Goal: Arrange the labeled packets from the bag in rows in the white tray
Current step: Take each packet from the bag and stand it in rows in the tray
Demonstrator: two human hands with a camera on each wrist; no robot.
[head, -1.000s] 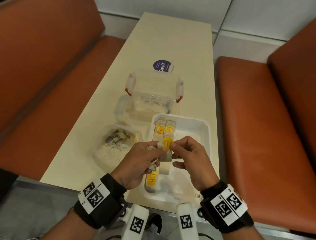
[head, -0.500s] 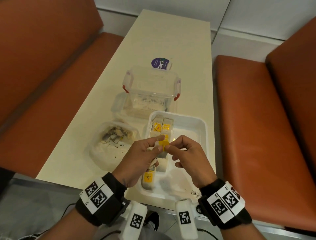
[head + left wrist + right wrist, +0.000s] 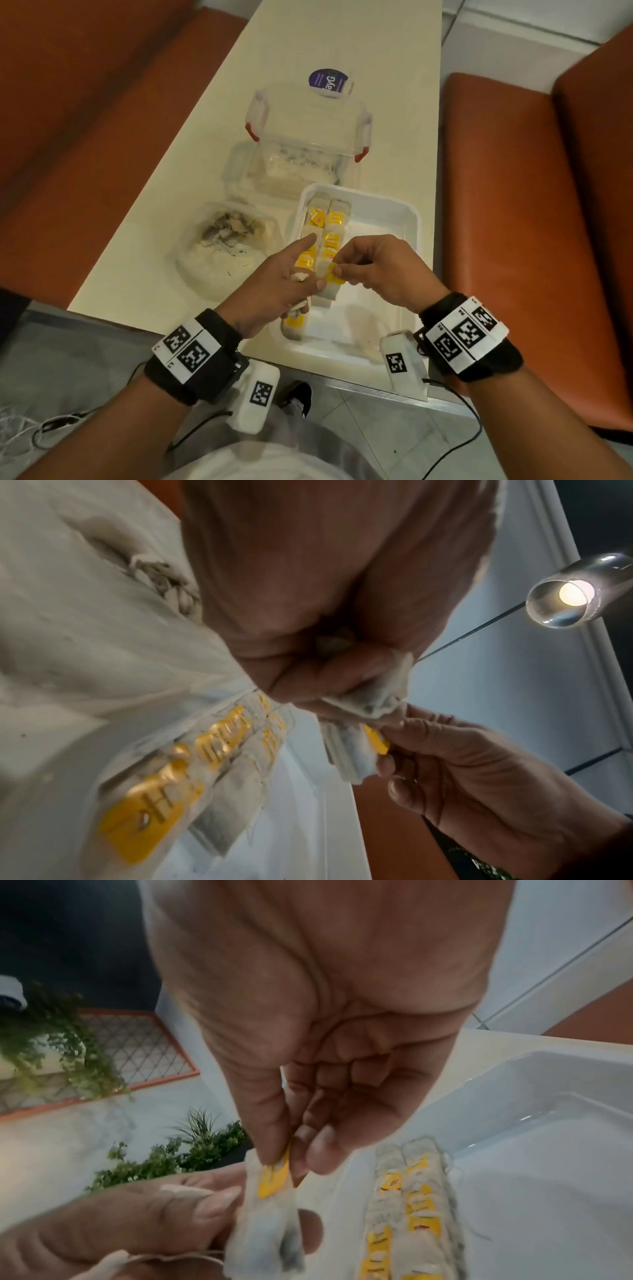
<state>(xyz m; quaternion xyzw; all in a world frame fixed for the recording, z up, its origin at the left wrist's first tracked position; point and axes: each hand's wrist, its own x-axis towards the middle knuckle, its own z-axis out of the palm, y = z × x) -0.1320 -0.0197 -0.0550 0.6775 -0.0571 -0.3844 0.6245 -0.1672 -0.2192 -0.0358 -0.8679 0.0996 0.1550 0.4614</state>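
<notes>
The white tray [image 3: 394, 212] holds two rows of pale packets with yellow labels [image 3: 323, 226] along its left side. My right hand [image 3: 342, 270] pinches the yellow label [image 3: 274, 1175] of one packet [image 3: 263, 1231], which hangs just above the near end of the rows. My left hand [image 3: 287, 274] is beside it, index finger stretched out over the rows, thumb [image 3: 205, 1202] touching the hanging packet. Its other fingers are curled round a spare packet [image 3: 373, 696]. The clear bag [image 3: 219, 246] with more packets lies left of the tray.
A clear box with red clips [image 3: 308, 137] stands behind the tray, with a purple-labelled tub [image 3: 329, 82] farther back. The cream table [image 3: 342, 41] is narrow, between orange benches [image 3: 513, 205]. The tray's right half [image 3: 548, 1150] is bare.
My left fingertips have come off the yellow label and the index finger now points out. The right hand keeps its pinch, and the packet has come down nearer the rows.
</notes>
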